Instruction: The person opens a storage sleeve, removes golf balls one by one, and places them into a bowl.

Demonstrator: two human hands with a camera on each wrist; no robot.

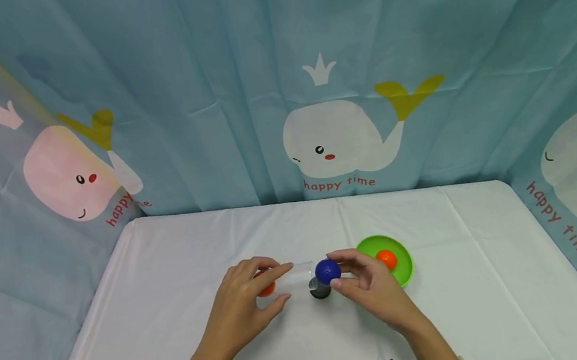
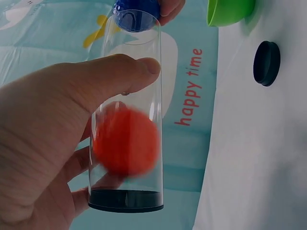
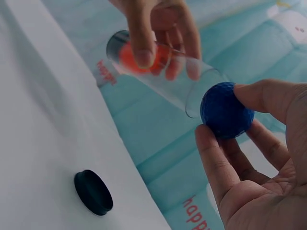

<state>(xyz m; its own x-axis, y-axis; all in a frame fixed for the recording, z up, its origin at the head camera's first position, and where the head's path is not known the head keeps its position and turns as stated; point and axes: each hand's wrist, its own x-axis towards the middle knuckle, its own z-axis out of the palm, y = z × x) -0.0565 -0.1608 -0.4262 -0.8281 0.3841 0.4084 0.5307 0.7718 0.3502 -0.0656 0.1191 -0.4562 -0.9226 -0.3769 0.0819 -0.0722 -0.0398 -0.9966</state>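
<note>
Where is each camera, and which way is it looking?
Head: worn on the head, looking forward and down at the table; both forearms, left hand, right hand show.
Left wrist: looks along the left hand gripping the clear tube.
Right wrist: looks past right fingers pinching the blue ball.
Both wrist views share tube, blue ball, black cap.

Left hand curled (thumb on top), right hand pinching, forearms converging

Tube: clear, black base, orange ball inside. Second ball: dark blue, dimpled. Loose cap: black. Bowl: bright green, holding another orange ball. Bench: white cloth. Backdrop: light blue, white whales, red lettering.
</note>
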